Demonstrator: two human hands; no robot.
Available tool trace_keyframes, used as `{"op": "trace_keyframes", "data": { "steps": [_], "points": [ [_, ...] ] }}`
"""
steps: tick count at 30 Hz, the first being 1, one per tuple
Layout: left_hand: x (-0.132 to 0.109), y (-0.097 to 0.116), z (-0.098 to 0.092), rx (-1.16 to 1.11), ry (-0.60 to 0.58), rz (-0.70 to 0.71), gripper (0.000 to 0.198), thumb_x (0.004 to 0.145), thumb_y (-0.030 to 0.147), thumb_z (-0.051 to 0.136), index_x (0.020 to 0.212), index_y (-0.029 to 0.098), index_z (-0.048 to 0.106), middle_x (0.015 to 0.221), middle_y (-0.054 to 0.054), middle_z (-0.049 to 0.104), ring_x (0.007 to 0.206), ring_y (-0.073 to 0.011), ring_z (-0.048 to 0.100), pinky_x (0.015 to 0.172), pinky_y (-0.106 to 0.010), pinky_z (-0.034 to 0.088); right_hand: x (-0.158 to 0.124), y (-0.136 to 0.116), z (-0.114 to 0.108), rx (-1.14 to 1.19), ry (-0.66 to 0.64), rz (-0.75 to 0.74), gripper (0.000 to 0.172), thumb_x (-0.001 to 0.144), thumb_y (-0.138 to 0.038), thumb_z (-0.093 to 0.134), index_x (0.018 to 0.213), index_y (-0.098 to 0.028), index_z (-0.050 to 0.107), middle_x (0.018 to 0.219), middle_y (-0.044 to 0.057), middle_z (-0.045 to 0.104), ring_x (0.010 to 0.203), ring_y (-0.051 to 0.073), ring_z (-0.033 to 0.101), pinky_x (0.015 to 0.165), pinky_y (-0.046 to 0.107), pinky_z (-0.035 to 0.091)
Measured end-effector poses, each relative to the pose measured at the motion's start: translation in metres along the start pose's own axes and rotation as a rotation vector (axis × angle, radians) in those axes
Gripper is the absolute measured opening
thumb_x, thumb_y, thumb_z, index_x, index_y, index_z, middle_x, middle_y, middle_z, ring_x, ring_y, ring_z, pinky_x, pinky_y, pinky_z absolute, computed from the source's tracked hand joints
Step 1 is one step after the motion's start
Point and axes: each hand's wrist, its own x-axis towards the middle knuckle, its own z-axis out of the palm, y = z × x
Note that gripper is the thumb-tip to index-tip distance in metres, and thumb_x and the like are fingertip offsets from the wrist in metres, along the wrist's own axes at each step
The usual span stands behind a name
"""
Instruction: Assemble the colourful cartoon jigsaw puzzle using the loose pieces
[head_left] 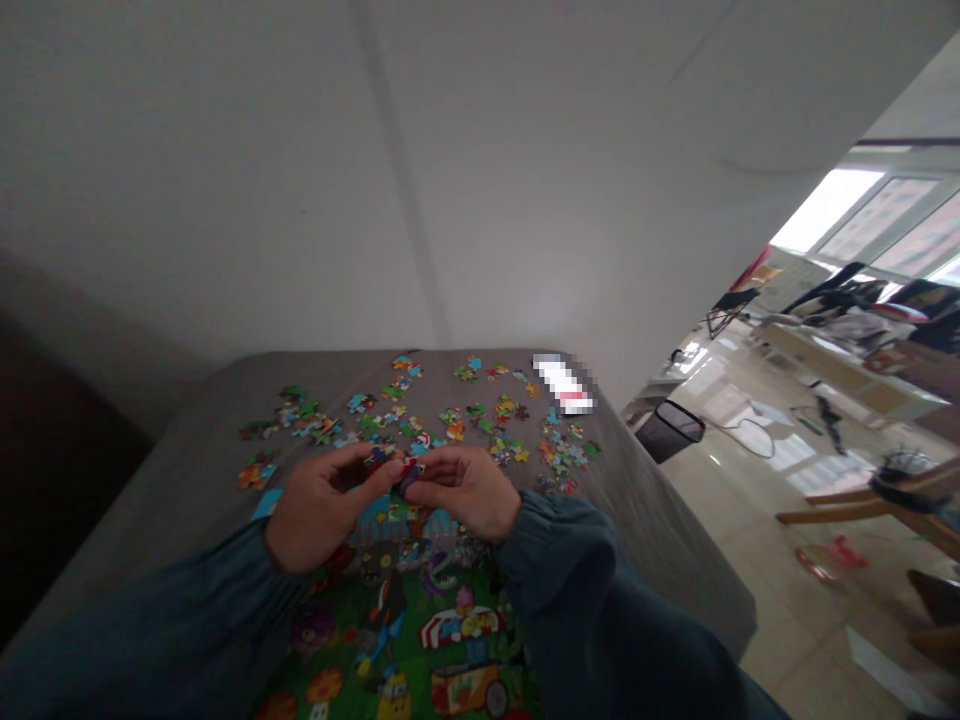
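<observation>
My left hand (326,500) is closed, pinching a small dark jigsaw puzzle piece (380,455) between thumb and fingers. Close beside it, my right hand (465,490) pinches another puzzle piece (410,474), dark with some red. The two pieces are near each other; whether they touch I cannot tell. Below both hands lies a partly assembled jigsaw puzzle (405,620) with cartoon figures on green. My forearms and hands cover its sides and part of its upper edge.
Loose puzzle pieces (454,425) are scattered beyond my hands on the grey-covered table (202,430). A pixelated bright phone-like thing (562,385) lies at the back right. A pale wall (300,200) rises behind. To the right are a bin (667,430) and wooden furniture legs (840,505).
</observation>
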Motion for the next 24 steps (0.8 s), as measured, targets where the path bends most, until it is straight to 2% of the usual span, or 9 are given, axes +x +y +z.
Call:
{"op": "trace_keyframes", "data": {
  "steps": [3,5,9,12,14,16,18,20,24],
  "points": [
    [-0.001,0.004,0.001,-0.029,0.017,-0.034,0.038,0.064,0.060,0.074,0.073,0.023,0.076,0.072,-0.003,0.078,0.067,-0.0229,0.071,0.064,-0.029,0.057,0.001,0.004,0.000,-0.019,0.006,0.005,0.054,0.041,-0.037,0.096,0.085,-0.018,0.072,0.074,-0.003,0.072,0.061,0.011,0.064,0.065,0.027,0.053],
    [-0.002,0.008,0.002,-0.053,0.038,-0.063,0.040,0.061,0.061,0.076,0.072,0.023,0.076,0.072,-0.003,0.079,0.068,-0.0244,0.072,0.067,-0.031,0.060,0.001,0.007,0.001,-0.029,0.006,-0.009,0.053,0.043,-0.038,0.095,0.087,-0.018,0.072,0.073,-0.003,0.071,0.061,0.012,0.064,0.064,0.026,0.052],
    [-0.004,0.014,0.002,-0.102,0.103,-0.082,0.037,0.055,0.059,0.080,0.068,0.025,0.075,0.070,-0.002,0.079,0.067,-0.0241,0.073,0.069,-0.031,0.061,-0.004,0.011,0.006,-0.191,0.035,-0.148,0.032,0.065,-0.034,0.085,0.090,-0.018,0.072,0.073,-0.001,0.070,0.063,0.013,0.063,0.065,0.027,0.051],
    [-0.004,0.014,0.001,-0.087,0.140,-0.107,0.038,0.054,0.059,0.080,0.069,0.025,0.074,0.065,-0.001,0.078,0.060,-0.0226,0.071,0.059,-0.028,0.058,-0.008,0.012,0.009,-0.367,0.095,-0.270,0.023,0.075,-0.027,0.077,0.096,-0.019,0.072,0.076,0.000,0.071,0.068,0.014,0.064,0.069,0.028,0.051],
    [-0.003,0.013,0.000,-0.095,0.141,-0.126,0.040,0.055,0.060,0.079,0.072,0.024,0.074,0.065,-0.001,0.078,0.058,-0.0225,0.071,0.054,-0.028,0.056,-0.009,0.009,0.010,-0.321,0.048,-0.242,0.030,0.071,-0.028,0.081,0.097,-0.019,0.071,0.079,0.000,0.072,0.068,0.014,0.065,0.068,0.028,0.052],
    [-0.001,0.011,-0.001,-0.127,0.130,-0.130,0.041,0.054,0.061,0.080,0.072,0.024,0.074,0.069,-0.003,0.079,0.063,-0.0235,0.072,0.058,-0.028,0.057,-0.008,0.006,0.010,-0.185,0.000,-0.167,0.041,0.062,-0.032,0.088,0.097,-0.019,0.071,0.082,0.000,0.073,0.067,0.013,0.066,0.066,0.027,0.053],
    [0.000,0.010,-0.001,-0.137,0.118,-0.135,0.042,0.053,0.061,0.081,0.072,0.023,0.074,0.071,-0.004,0.079,0.068,-0.0245,0.074,0.061,-0.028,0.057,-0.007,0.003,0.008,-0.091,0.014,-0.103,0.051,0.052,-0.034,0.093,0.096,-0.019,0.071,0.084,0.000,0.073,0.064,0.013,0.066,0.064,0.026,0.053],
    [0.001,0.009,-0.001,-0.110,0.101,-0.143,0.044,0.052,0.062,0.080,0.072,0.023,0.075,0.069,-0.004,0.079,0.066,-0.0244,0.073,0.059,-0.029,0.056,-0.006,0.002,0.007,-0.044,0.058,-0.063,0.052,0.051,-0.037,0.094,0.094,-0.018,0.071,0.078,-0.001,0.073,0.059,0.012,0.065,0.061,0.026,0.053],
    [0.001,0.005,0.000,-0.092,0.051,-0.163,0.049,0.056,0.068,0.078,0.075,0.023,0.077,0.071,-0.005,0.079,0.065,-0.0246,0.071,0.057,-0.030,0.055,-0.007,0.002,0.010,0.076,0.155,-0.030,0.046,0.052,-0.047,0.092,0.075,-0.016,0.068,0.064,-0.002,0.069,0.054,0.011,0.062,0.055,0.025,0.053]
  ]
}}
